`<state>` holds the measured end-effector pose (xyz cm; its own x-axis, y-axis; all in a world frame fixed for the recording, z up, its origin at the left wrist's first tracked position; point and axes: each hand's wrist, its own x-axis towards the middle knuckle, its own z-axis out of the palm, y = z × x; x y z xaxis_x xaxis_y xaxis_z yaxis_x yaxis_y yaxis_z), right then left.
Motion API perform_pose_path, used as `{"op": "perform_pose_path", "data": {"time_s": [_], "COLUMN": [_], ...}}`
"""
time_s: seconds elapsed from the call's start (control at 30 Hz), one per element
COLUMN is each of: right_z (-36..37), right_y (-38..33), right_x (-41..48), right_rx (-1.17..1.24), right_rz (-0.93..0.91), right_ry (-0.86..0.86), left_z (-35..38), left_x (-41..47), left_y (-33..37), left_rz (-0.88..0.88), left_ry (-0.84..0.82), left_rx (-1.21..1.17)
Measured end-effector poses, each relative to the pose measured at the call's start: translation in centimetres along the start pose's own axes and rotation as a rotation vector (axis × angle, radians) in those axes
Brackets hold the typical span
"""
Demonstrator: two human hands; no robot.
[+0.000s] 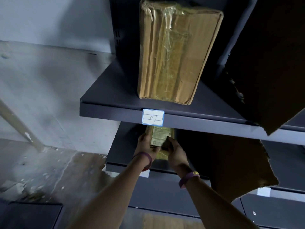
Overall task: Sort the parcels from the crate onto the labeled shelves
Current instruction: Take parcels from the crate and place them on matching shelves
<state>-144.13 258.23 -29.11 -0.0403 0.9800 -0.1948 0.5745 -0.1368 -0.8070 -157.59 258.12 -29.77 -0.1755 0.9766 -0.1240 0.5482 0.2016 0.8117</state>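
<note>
A small brown parcel (160, 135) wrapped in tape, with a printed label on top, sits on the lower grey shelf (122, 142), half tucked under the shelf above. My left hand (145, 144) grips its left side and my right hand (175, 151) grips its right side and near end. A large taped cardboard parcel (175, 53) lies on the upper shelf (112, 95), whose front edge carries a white tag marked 07 (153, 117). The crate is out of view.
Dark cardboard sheets (267, 63) hang at the right of both shelves, one (231, 162) leaning beside my right hand. A further shelf edge (165, 192) with white tags runs below. Bare stained floor (41, 162) and a wooden pole (19, 126) lie to the left.
</note>
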Motion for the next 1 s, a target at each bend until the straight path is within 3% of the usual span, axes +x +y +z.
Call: {"op": "perform_pose_path", "data": {"time_s": [0.27, 0.5, 0.73, 1.0], "right_z": [-0.6, -2.9, -6.6, -9.6], "right_y": [-0.1, -3.1, -7.6, -4.7], "right_x": [-6.5, -16.3, -22.9, -29.7], "right_rx": [-0.268, -0.229, -0.166, -0.021], "right_rz": [-0.051, 0.017, -0.135, -0.058], "right_ry": [-0.078, -0.159, -0.025, 0.045], "left_z": [-2.0, -4.1, -8.0, -5.4], "left_x": [-6.3, -16.4, -23.9, -30.2], "left_y": [-0.1, 4.6, 8.5, 10.0], "left_rz": [-0.054, -0.114, 0.031, -0.075], "left_ry": [0.021, -0.027, 0.052, -0.079], "left_rx": [-0.007, -0.089, -0.046, -0.164]}}
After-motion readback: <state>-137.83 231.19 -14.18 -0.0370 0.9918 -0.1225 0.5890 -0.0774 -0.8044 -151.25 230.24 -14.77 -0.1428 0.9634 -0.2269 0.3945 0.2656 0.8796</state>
